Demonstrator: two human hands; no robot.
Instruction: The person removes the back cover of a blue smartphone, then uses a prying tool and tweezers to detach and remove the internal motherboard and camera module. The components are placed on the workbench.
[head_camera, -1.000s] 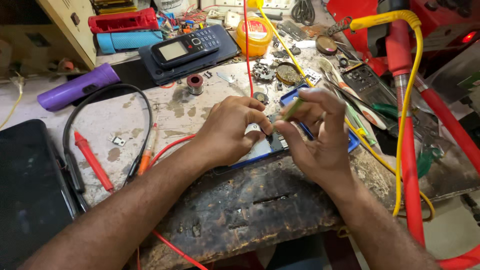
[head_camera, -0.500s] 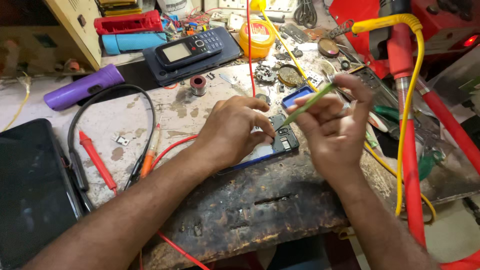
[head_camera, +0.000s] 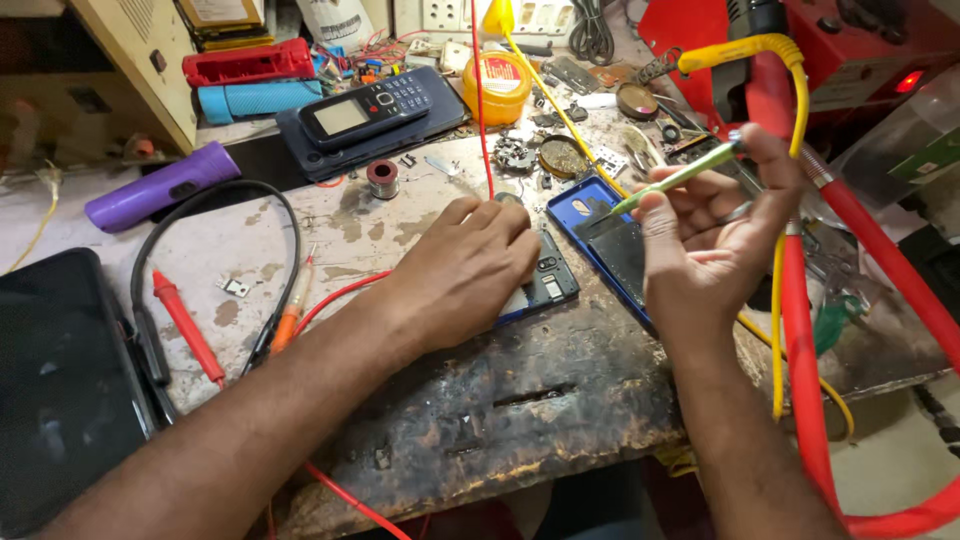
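My left hand (head_camera: 468, 275) lies flat, fingers closed down on an opened phone (head_camera: 545, 285) on the worn workbench (head_camera: 500, 400). My right hand (head_camera: 705, 245), raised just beside it, pinches a thin green tool (head_camera: 680, 177) between curled fingertips.

1 head view, looking steeply down, close over cluttered workbench (head_camera: 560, 400); forearms enter from below.

Beyond the left hand (head_camera: 470, 275), a black keypad phone (head_camera: 365, 108) shows 1 blank grey rectangular screen. Farther back stands a round yellow tub with a red label (head_camera: 497, 87). Left of that forearm lies a dark, unlit tablet screen (head_camera: 55, 390).
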